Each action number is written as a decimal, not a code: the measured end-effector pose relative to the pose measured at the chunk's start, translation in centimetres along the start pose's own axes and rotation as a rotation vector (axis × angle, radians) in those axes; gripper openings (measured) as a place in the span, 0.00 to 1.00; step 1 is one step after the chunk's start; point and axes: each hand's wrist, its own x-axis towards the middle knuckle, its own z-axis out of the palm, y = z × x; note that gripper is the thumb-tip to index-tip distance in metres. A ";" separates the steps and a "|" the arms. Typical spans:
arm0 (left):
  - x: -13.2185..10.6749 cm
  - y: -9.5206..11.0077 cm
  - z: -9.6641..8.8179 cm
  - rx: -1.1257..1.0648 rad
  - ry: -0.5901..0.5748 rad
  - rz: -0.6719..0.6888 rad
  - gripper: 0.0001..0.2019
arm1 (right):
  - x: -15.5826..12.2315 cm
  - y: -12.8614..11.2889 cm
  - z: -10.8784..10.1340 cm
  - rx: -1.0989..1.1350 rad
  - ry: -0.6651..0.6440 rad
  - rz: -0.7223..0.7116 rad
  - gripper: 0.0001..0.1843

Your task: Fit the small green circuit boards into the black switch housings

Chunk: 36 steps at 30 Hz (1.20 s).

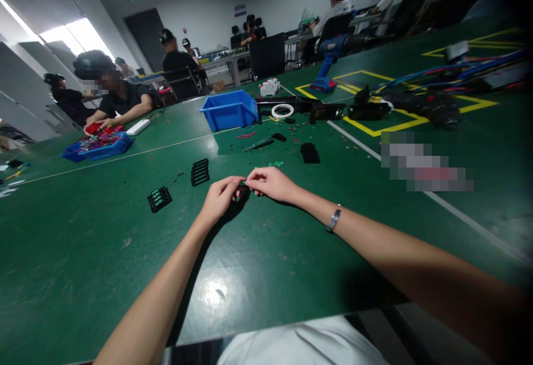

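Observation:
Fingertips of my left hand (224,194) and my right hand (270,183) meet over the green table (266,265), both pinching a small green piece (243,183) that looks like a circuit board. Most of it is hidden by the fingers. Left of my hands lies a black slotted frame (200,172). Farther left, a similar black frame (159,199) has several green boards set in its slots. Just beyond my right hand are some green pieces (276,163). A black block (310,153) lies to the right of them.
A blue bin (230,110), a screwdriver (258,145), a white ring (282,111) and scattered small parts lie ahead. Farther right are a blue cordless drill (330,61) and a bundle of cables (453,71). A co-worker (120,99) sits at the left behind a blue tray of wires (100,144).

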 end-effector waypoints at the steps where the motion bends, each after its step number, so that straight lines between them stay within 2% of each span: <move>1: 0.0 -0.1 0.0 -0.002 0.004 -0.003 0.22 | 0.0 0.0 0.0 -0.004 0.000 -0.001 0.11; 6: 0.1 -0.3 0.1 0.009 0.032 -0.011 0.25 | 0.0 0.1 0.1 -0.023 -0.001 -0.009 0.10; 36: 0.1 -0.3 0.1 0.006 0.031 -0.037 0.15 | 0.2 0.8 0.0 -0.063 -0.010 -0.033 0.11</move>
